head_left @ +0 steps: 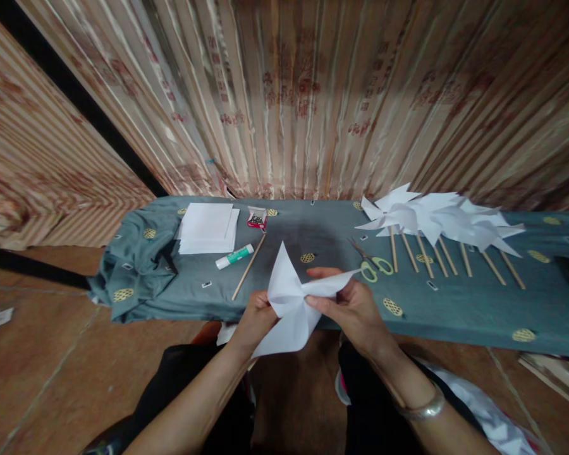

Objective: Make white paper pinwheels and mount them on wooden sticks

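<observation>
A white paper pinwheel [289, 322], its corners folded in to the middle, is held up between both hands over the table's front edge. My left hand [257, 319] grips its left side, with most of the fingers hidden behind the paper. On the other side my right hand [355, 309] has its thumb pressed near the pinwheel's centre and its fingers behind. Just beyond the hands lie a wooden stick [248, 268], a glue stick [235, 256] with a green label, and green-handled scissors [378, 266].
A stack of white paper sheets [206, 227] and a small red box [256, 218] of small metal pieces lie at the back left of the cloth-covered table [322, 218]. Several finished pinwheels on sticks [436, 215] overlap at the back right. A curtain [298, 95] hangs behind.
</observation>
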`<action>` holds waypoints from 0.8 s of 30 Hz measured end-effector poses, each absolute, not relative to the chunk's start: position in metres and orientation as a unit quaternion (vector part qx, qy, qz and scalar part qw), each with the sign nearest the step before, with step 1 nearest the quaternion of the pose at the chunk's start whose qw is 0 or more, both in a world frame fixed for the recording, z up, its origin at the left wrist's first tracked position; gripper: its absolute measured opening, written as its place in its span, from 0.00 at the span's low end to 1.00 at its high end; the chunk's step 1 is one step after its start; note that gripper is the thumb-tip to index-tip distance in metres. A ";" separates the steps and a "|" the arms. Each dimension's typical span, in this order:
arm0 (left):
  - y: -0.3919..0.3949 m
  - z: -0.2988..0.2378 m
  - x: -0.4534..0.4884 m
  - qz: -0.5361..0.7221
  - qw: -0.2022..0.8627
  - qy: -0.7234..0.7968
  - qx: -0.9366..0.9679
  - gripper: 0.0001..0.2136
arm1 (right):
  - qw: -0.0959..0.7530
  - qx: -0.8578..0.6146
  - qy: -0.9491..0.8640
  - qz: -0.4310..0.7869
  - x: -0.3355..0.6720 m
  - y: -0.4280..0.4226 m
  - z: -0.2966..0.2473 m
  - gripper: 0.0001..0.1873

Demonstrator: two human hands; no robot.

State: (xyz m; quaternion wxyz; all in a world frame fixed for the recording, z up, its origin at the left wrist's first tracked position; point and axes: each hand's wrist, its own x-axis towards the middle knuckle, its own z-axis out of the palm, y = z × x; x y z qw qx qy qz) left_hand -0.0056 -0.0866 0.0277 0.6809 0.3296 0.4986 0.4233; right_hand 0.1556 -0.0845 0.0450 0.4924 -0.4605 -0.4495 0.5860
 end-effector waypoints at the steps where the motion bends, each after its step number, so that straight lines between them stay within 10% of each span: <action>1: -0.086 0.025 -0.005 0.428 0.678 0.502 0.324 0.17 | 0.493 -0.459 -0.432 0.600 0.155 -0.083 0.041 0.21; 24: -0.081 -0.017 0.004 0.492 0.682 0.477 0.255 0.17 | 0.490 -0.459 -0.354 0.651 0.144 -0.062 -0.009 0.24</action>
